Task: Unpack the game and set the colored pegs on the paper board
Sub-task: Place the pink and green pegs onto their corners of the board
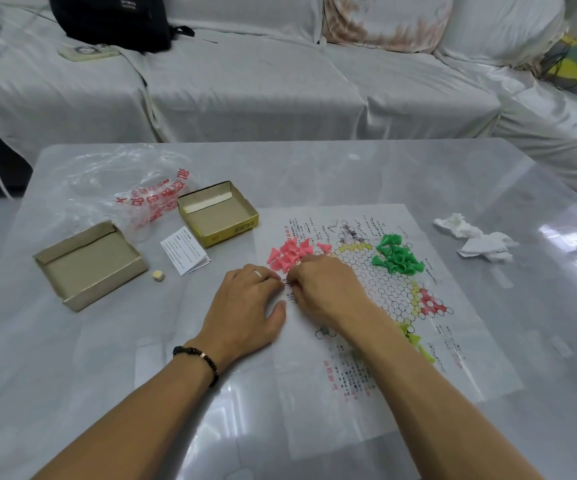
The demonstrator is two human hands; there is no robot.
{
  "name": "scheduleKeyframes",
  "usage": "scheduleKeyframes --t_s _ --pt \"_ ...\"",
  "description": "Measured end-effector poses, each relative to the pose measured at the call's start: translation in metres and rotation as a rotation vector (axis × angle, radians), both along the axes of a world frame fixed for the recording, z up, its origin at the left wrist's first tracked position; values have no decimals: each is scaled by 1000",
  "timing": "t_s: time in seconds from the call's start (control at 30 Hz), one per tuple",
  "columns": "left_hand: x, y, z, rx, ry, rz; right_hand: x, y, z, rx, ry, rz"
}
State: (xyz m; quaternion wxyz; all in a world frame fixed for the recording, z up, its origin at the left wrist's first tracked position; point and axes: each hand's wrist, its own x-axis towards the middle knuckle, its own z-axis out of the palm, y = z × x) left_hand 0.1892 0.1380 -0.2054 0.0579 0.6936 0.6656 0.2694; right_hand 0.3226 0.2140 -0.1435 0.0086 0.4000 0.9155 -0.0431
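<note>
Both forearms are reaching in from the bottom edge and meeting at the near left part of the board [366, 341]. The left hand [249, 306], wearing a ring and a dark bead bracelet, is lying palm down with fingers fairly straight and relaxed, its fingertips resting at the board's left edge and its thumb spread toward the right hand. The right hand [328, 289] is arching knuckles up beside it, fingers curling down toward the paper just below the pink pegs [292, 254]; whether it is gripping anything I cannot tell, since the fingertips are hiding under the hand.

The pink pegs are lying in a loose heap on the board's far left, touching or nearly touching the right hand's knuckles. The green pegs [396, 254] are heaped on the far right of the printed grid. A few yellow pegs [415, 341] are peeking out from behind the right forearm, mostly covered by it.

The board is lying flat on the table [107, 358], its middle hidden by the right arm. Its red and black print is too small to read.

Left of it are sitting two open box halves [89, 265], a leaflet [185, 251], a die [158, 276] and a clear bag [124, 188] with unreadable red lettering. Crumpled tissue [477, 239] is lying on the right. A black bag [114, 19] on the sofa is showing small white lettering, too blurred to make out.
</note>
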Motion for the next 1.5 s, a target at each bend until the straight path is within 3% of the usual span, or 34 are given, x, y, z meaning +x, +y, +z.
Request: scheduleKeyframes --t_s 0.2,0.47,0.57,0.7,0.93,1.07,1.2,1.5 --pt "0 0 2 -1 0 -4 -2 1 -3 -56 48 -35" --pt "0 1 2 -4 7 1 -6 6 -15 36 161 -71" --pt "-1 1 1 -11 16 -1 -3 4 -12 -43 295 -91" --pt "0 1 2 -14 29 4 11 12 9 -229 574 -294" --pt "2 1 2 -39 93 0 54 48 26 -494 697 -437" --pt "2 0 1 -49 119 3 56 61 23 -520 570 -378" --pt "4 1 2 -36 129 13 50 73 23 -268 340 -243" --pt "5 4 -1 -28 142 24 45 74 20 -227 257 -52"
